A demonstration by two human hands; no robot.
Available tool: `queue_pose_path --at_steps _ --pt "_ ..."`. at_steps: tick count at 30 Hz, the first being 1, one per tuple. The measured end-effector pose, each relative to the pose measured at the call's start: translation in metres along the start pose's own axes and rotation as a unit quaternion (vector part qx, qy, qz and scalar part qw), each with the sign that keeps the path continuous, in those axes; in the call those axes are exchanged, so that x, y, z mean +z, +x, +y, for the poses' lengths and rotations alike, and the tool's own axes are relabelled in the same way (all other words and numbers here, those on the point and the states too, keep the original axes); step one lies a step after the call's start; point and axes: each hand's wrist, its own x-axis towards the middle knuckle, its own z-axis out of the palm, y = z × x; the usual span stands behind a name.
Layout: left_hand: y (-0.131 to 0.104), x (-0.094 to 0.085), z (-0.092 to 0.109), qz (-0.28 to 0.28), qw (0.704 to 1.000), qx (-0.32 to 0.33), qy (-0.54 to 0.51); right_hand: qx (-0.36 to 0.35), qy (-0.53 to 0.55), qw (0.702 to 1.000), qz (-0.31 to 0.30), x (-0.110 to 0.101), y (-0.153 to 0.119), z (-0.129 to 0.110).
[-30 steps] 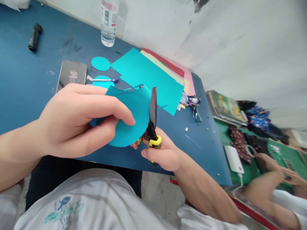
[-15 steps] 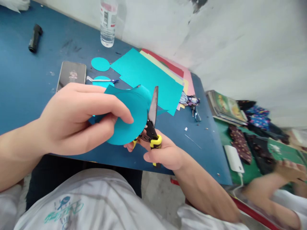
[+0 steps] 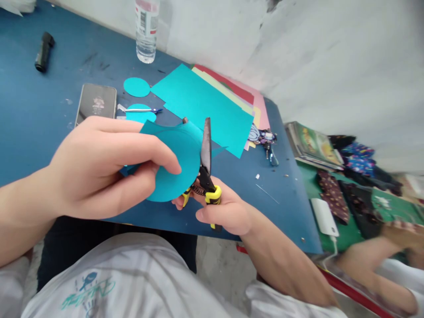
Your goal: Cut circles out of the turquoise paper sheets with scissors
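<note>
Between thumb and fingers, my left hand [image 3: 106, 170] pinches a piece of turquoise paper [image 3: 175, 176] with a rounded lower right edge and a faint curved line near its top. My right hand [image 3: 225, 207] is wrapped round yellow-and-black spring-handled scissors [image 3: 206, 150]. One dark blade stands in front of the paper at its right side, while the other is mostly hidden behind it. A narrow offcut strip sticks out to the right of the blades. Beyond my left hand lie a turquoise oval [image 3: 137, 87] and a second turquoise oval [image 3: 141, 115] with a pen [image 3: 142, 110] across it.
Turquoise sheets [image 3: 205, 106] lie over coloured paper near the wall. A phone [image 3: 96, 104], a water bottle [image 3: 146, 33] and a black cylinder [image 3: 44, 52] are on the blue table. At right, a co-worker's arm [image 3: 367, 260] rests near a white power bank [image 3: 323, 217] and books [image 3: 313, 145].
The scissors have shifted slightly left along the paper's edge, and the blades look closer together. My left hand keeps its pinch. The whole view has moved a little.
</note>
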Motion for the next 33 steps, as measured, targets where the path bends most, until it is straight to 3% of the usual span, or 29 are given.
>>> queue_pose_path --at_steps 4,14,27,33 --pt "-0.0008 -0.0006 -0.0006 0.023 1.000 -0.011 0.006 -0.007 -0.011 1.000 0.001 -0.0003 -0.0002 -0.0004" --pt "0.0004 -0.0022 -0.0018 0.003 1.000 0.004 0.008 -0.005 -0.030 0.999 0.007 0.0002 -0.0004 -0.0001" --pt "0.0007 0.0031 0.0027 0.015 0.999 -0.037 -0.001 -0.004 -0.047 0.999 0.019 0.0040 -0.0014 -0.0037" --pt "-0.0004 0.0031 -0.0013 0.006 1.000 -0.007 0.010 -0.013 -0.063 0.998 0.007 0.0022 -0.0006 -0.0049"
